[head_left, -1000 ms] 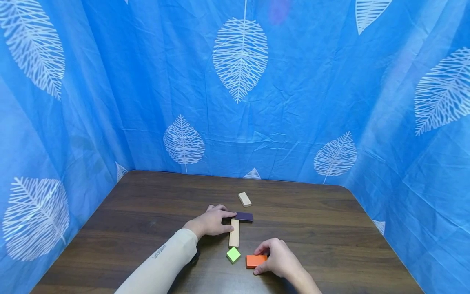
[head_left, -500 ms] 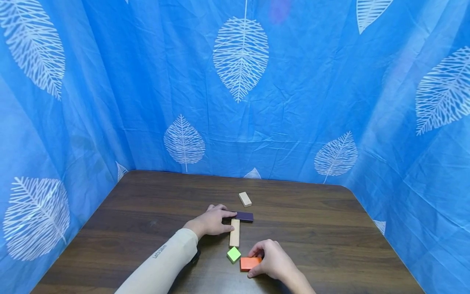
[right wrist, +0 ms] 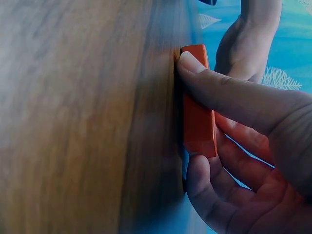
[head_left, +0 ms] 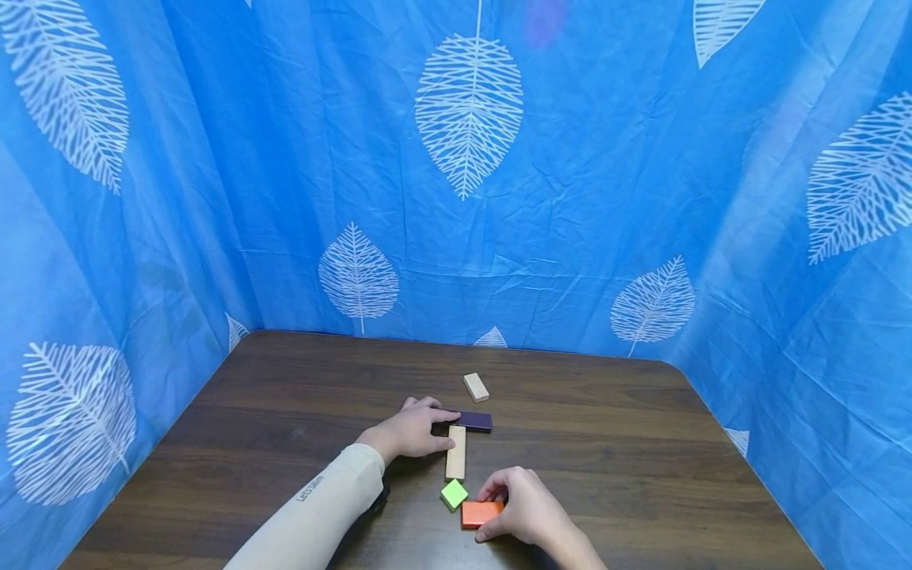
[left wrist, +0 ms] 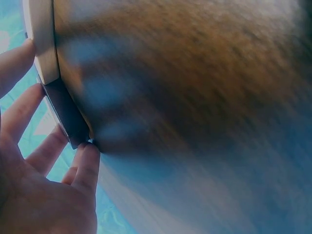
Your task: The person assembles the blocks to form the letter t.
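Observation:
My right hand (head_left: 527,507) pinches an orange block (head_left: 479,515) lying flat on the table. In the right wrist view the thumb lies along the orange block's (right wrist: 197,126) side, and the other fingers are around its far side and end. My left hand (head_left: 409,431) has its fingers extended, touching a dark purple block (head_left: 476,422). Its thumb touches a long natural-wood block (head_left: 455,453), which stands end-on to the purple one. A small lime-green block (head_left: 454,495), turned cornerwise, sits between the wooden block's near end and the orange block.
A short pale wooden block (head_left: 476,387) lies beyond the purple one. Brown woodgrain covers the table (head_left: 606,427). Blue curtains (head_left: 570,198) with white leaf prints surround its back and sides.
My right hand has slid the orange block leftward and slightly nearer to me, bringing it close to the green block. The left hand and the other blocks have stayed put.

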Tool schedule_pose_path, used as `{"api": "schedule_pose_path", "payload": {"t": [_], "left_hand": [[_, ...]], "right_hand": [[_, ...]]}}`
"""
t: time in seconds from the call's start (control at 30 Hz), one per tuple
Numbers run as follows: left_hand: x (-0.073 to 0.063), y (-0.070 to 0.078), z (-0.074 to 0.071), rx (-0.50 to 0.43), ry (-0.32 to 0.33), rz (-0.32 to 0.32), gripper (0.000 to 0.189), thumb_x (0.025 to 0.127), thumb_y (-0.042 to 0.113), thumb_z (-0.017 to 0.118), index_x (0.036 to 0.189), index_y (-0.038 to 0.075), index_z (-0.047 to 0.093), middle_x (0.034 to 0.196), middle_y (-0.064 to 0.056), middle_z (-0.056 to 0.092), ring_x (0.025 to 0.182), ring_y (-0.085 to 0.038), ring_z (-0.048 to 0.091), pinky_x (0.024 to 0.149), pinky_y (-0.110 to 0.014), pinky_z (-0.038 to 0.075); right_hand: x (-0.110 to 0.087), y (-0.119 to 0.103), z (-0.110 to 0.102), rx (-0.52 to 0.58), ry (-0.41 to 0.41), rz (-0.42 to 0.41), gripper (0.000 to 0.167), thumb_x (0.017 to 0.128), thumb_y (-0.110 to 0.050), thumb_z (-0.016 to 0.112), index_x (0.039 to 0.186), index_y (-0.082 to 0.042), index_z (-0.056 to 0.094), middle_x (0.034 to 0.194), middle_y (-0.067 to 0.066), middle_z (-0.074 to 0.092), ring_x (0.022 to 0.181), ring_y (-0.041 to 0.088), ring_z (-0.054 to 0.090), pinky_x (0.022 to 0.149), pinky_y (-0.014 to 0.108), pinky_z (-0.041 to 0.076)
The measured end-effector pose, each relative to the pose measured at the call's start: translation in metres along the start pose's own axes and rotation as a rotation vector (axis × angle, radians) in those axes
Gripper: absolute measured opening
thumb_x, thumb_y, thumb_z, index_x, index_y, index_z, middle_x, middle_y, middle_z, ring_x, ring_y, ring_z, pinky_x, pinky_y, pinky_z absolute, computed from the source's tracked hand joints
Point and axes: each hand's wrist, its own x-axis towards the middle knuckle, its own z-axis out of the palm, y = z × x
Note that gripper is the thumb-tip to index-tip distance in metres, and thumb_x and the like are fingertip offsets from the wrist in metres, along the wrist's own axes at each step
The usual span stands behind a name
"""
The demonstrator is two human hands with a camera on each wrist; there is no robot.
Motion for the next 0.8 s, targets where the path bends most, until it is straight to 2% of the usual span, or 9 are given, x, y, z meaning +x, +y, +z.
{"api": "schedule_pose_path", "payload": {"t": [0.8], "left_hand": [[0.0014,-0.0004,0.0004,-0.004,-0.004,-0.021,0.051,0.093,0.042,0.071,0.142,0.028,0.061,0.146,-0.01,0.047,0.128,-0.034,0.04,0.1,-0.059,0.042]], "right_hand": [[0.0029,0.0,0.0021,-0.009,-0.031,0.01,0.036,0.058,-0.015,0.099,0.082,-0.016,0.072,0.075,-0.013,0.062,0.068,0.003,0.055,0.062,0.024,0.046]]}}
